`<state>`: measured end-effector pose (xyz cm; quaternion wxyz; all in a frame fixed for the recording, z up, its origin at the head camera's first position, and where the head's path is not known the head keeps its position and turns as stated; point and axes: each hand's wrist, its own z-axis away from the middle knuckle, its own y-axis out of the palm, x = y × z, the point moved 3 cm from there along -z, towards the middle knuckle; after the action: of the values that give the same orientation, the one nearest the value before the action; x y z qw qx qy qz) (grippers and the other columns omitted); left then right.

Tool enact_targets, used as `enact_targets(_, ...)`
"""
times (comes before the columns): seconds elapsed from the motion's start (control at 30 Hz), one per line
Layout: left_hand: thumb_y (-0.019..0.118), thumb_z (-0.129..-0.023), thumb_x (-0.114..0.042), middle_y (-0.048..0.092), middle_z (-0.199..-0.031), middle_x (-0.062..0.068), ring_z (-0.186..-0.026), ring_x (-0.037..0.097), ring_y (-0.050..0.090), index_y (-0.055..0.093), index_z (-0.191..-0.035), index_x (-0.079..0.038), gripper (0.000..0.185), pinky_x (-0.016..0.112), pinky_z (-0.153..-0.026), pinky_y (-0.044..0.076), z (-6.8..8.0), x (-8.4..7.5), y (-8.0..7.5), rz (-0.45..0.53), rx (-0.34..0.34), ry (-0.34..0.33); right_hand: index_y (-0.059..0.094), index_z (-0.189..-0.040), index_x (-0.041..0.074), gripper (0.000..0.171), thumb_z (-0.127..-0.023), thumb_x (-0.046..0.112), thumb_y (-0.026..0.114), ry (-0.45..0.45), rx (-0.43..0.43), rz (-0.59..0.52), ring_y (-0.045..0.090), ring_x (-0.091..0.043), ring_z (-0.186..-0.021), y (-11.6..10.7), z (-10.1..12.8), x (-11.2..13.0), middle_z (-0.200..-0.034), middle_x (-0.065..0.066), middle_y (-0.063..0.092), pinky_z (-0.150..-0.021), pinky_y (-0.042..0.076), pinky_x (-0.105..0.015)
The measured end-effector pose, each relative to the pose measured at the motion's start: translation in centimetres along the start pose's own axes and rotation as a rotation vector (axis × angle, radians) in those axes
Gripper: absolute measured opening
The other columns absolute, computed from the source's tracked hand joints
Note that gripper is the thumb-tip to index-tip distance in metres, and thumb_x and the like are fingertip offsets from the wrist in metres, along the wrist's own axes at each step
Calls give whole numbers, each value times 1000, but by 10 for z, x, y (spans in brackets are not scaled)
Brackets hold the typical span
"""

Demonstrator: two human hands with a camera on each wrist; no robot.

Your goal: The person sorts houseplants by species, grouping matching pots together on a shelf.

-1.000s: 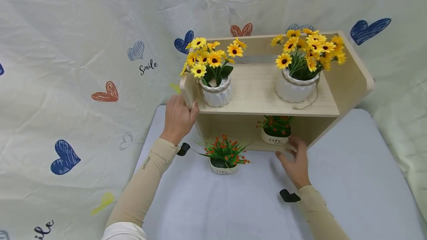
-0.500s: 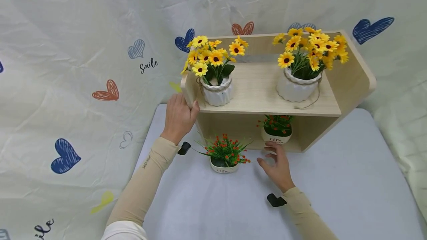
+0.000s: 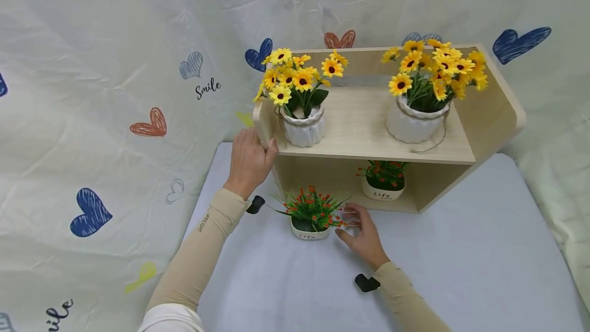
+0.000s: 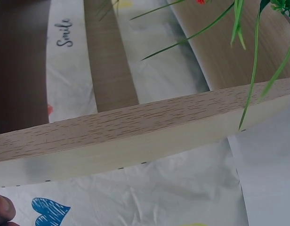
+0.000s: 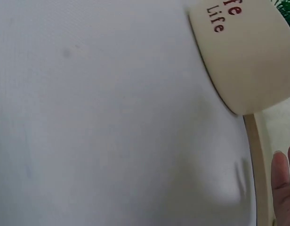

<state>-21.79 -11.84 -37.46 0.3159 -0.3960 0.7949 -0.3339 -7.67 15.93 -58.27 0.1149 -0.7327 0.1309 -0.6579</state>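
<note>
Gripping the left end panel of the wooden shelf unit [image 3: 369,127] with my left hand [image 3: 249,160], I keep its long axis running left to right across the grey table [image 3: 461,270]. Two white pots of yellow flowers [image 3: 301,96] stand on top; a "Life" pot [image 3: 382,183] sits inside below. My right hand [image 3: 361,232], fingers loosely spread and holding nothing, reaches just beside the small upright "Life" pot of red-flowered greenery [image 3: 311,216] in front.
</note>
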Motion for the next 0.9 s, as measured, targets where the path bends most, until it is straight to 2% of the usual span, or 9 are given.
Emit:
enact_targets(0.13, 39, -103, -37, 62, -87, 17, -75, 36, 52, 63, -110, -1, 44, 46, -68, 43, 1, 1, 1, 0, 5, -3, 45, -147, 13, 79, -80, 7, 86, 0, 33, -1, 65, -34, -119, 8, 0, -7, -139, -14, 61, -94, 57, -47)
enact_targets(0.33, 40, -102, -37, 63, -88, 17, -75, 35, 52, 63, -110, -1, 43, 46, -68, 43, 0, 2, 2, 6, -5, 0, 41, -147, 9, 86, -77, 13, 90, 17, 93, 55, 62, -32, -124, 21, -2, -9, -141, -14, 58, -93, 59, -39)
enact_targets(0.5, 40, -102, -36, 63, -89, 17, -75, 35, 52, 63, -111, -1, 43, 45, -68, 43, -1, 1, 2, 15, -7, 6, 40, -148, 8, 92, -76, 30, 92, 72, 132, 98, 57, -35, -131, 28, -3, -8, -143, -15, 55, -106, 50, -54)
enact_targets(0.57, 39, -102, -37, 64, -91, 17, -76, 35, 52, 63, -114, 0, 45, 45, -68, 43, -1, 0, 1, 12, -1, 1, 41, -148, 11, 94, -74, 35, 93, 99, 138, 89, 55, -36, -135, 30, -4, -9, -144, -14, 54, -112, 45, -59)
enact_targets(0.67, 39, -102, -38, 64, -92, 17, -76, 35, 52, 63, -117, 1, 48, 45, -69, 43, -1, 0, 1, 8, 6, -6, 42, -147, 15, 95, -72, 38, 94, 118, 138, 51, 52, -36, -140, 33, -7, -9, -145, -11, 54, -116, 40, -61)
enact_targets(0.77, 40, -102, -37, 65, -92, 17, -76, 35, 52, 64, -117, 1, 47, 45, -69, 43, -1, 0, 2, 5, 6, -8, 43, -148, 20, 96, -69, 37, 96, 120, 134, 1, 51, -32, -142, 36, -10, -10, -147, -6, 54, -118, 40, -57)
enact_targets(0.9, 41, -102, -36, 65, -92, 17, -76, 35, 53, 63, -114, 0, 44, 45, -68, 44, 0, 1, 2, 6, 4, -9, 42, -149, 28, 99, -67, 35, 97, 104, 141, -52, 49, -24, -143, 41, -13, -11, -150, 2, 51, -119, 42, -39)
